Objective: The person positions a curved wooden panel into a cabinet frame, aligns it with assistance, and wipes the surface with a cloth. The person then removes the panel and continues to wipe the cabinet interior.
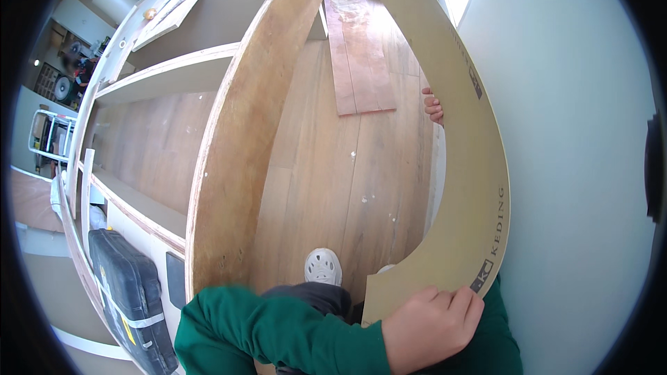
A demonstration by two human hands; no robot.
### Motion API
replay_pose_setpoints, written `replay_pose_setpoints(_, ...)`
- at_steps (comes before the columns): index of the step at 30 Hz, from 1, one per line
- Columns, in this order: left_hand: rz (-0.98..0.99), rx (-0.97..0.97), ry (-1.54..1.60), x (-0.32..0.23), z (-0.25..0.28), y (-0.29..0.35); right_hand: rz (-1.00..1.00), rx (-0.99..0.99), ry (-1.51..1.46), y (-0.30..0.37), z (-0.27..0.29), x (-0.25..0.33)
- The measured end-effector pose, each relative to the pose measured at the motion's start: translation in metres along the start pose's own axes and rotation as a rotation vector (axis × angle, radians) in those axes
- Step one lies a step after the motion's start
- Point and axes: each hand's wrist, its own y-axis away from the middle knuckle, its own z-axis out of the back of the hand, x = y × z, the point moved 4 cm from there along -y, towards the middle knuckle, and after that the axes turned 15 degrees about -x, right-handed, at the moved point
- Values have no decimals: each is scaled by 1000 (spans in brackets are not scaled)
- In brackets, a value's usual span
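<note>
**Two hands steady an upright board**

Two hands grip one tall fibreboard panel [479, 167] standing on the wooden floor [333, 167] beside the wall: left hand [431, 326] clasps its near edge, right hand [433, 106] hooks its far edge, keeping it vertical.

Dark printed marks [486, 274] along beige board [479, 187]

The near hand [431, 323], on a green-sleeved forearm crossing low from the left, curls in a closed grip. Farther off, only fingertips [433, 106] show, seemingly the other hand, curled.
</note>
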Motion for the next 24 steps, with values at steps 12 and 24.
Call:
replay_pose_setpoints(12, -7, -108, 78, 3, 1, 6, 396, -605, 387, -16, 18, 39)
replay_pose_setpoints(24, -34, 76, 35, 8, -3, 34, 845, -769, 1881, 175, -221, 79)
